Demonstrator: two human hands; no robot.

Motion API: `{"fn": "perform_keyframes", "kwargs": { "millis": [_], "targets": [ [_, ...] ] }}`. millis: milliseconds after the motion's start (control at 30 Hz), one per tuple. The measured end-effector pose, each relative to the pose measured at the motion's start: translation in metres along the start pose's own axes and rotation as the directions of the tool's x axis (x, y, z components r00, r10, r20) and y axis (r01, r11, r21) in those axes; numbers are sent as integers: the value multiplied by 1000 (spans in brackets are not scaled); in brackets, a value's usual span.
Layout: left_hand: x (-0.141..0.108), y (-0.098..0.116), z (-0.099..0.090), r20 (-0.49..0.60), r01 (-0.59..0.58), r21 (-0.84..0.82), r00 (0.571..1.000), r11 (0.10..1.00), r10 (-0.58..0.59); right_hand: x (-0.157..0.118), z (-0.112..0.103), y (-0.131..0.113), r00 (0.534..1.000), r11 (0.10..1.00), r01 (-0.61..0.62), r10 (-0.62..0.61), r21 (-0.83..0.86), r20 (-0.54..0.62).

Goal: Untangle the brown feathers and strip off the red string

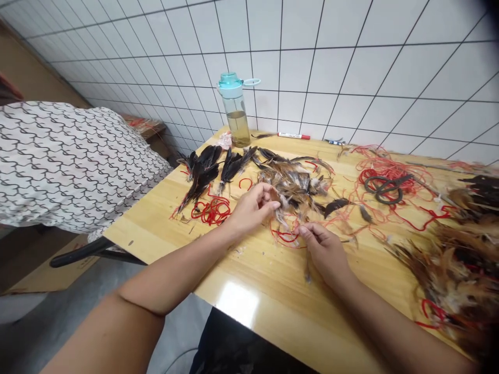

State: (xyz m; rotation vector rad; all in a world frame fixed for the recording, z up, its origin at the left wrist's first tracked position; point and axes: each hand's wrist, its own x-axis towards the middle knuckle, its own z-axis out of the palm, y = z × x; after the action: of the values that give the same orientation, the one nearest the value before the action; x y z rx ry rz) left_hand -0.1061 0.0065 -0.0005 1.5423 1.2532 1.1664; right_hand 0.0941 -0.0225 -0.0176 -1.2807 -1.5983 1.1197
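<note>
My left hand (257, 208) is closed on a small brown feather (275, 195) with pale fluff at its base. To its right, my right hand (325, 252) pinches with thumb and forefinger at something too small to make out, close to a loop of red string (286, 238). Just beyond both hands lies a loose pile of brown and white feathers (290, 174). Bundles of black feathers (202, 169) rest to the left of that pile, and a coil of red cord (212, 210) lies left of my left wrist.
Black scissors (385, 189) lie on tangled red thread (372, 169) at right. A big heap of feathers (460, 265) covers the right side of the table (163, 218). A water bottle (237, 122) and a red marker (294, 136) are by the tiled wall. A person in patterned cloth (74, 166) is left.
</note>
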Motion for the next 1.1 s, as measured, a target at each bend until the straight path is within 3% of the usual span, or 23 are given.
{"fn": "perform_keyframes", "kwargs": {
  "millis": [100,233,333,433,533,667,733,967,1033,1100],
  "targets": [
    [8,-8,-17,-74,-106,405,986,908,149,0,-3,1,1000,1000,-5,5,2,-5],
    [9,-2,-35,-136,-223,666,902,712,410,-1,-5,1,1000,1000,7,-7,-3,7],
    [4,5,-36,17,-355,706,874,613,486,-1,-6,3,1000,1000,10,-10,-7,20],
    [2,3,-30,183,-399,728,897,558,403,-1,-5,3,999,1000,14,-14,-12,29],
    [4,-5,-26,226,-388,744,912,544,342,-1,-5,2,999,1000,17,-16,-17,34],
    [7,-6,-28,92,-376,744,877,552,472,-1,-5,-1,999,1000,14,-13,-26,32],
    [8,-6,-29,76,-383,755,857,532,510,-1,-5,-1,999,999,16,-15,-28,30],
    [24,-20,-22,295,-496,753,842,432,452,0,-3,4,1000,1000,6,-5,-12,23],
    [29,-17,-19,264,-491,715,848,497,459,1,-3,3,1000,1000,12,-12,-1,16],
    [33,-7,-16,150,-438,616,881,654,449,1,-4,2,1000,1000,19,-19,18,8]
  ]
}}
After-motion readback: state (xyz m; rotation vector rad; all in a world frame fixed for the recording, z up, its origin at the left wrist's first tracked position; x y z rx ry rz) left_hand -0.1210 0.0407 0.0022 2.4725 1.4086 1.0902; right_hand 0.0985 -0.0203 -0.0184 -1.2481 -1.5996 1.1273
